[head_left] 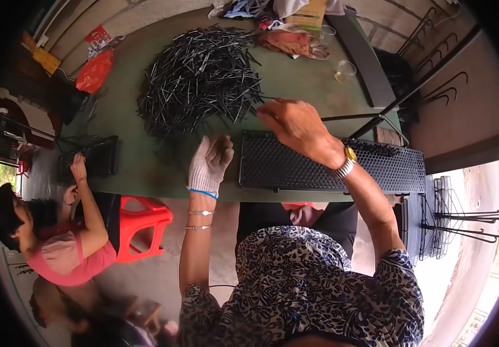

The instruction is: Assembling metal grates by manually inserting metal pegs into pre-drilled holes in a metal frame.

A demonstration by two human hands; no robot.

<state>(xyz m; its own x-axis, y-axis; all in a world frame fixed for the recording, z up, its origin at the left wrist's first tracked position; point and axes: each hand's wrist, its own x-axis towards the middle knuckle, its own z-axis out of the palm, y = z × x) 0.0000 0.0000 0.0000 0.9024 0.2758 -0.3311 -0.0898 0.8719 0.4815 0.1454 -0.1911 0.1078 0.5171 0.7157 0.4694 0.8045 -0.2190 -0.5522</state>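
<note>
A large heap of thin black strips (pixel 200 81) lies on the green table in front of me. My left hand (pixel 210 162), in a whitish knit glove, is held at the near side of the heap with its fingers curled in; what they hold, if anything, is hidden. My bare right hand (pixel 298 128) reaches over a long black perforated tray (pixel 295 165), fingers bent together beside the heap's right edge. I cannot make out what is in them. Several black pieces (pixel 374 149) lie at the tray's right end.
A black metal frame with hooks (pixel 423 84) slants over the table's right side. A clear cup (pixel 345 70), cloths (pixel 293 43) and a red plastic bag (pixel 95 70) rest toward the back. At left, a co-worker in pink (pixel 78 248) works beside a red stool (pixel 139 228). Wire racks (pixel 449 211) stand at right.
</note>
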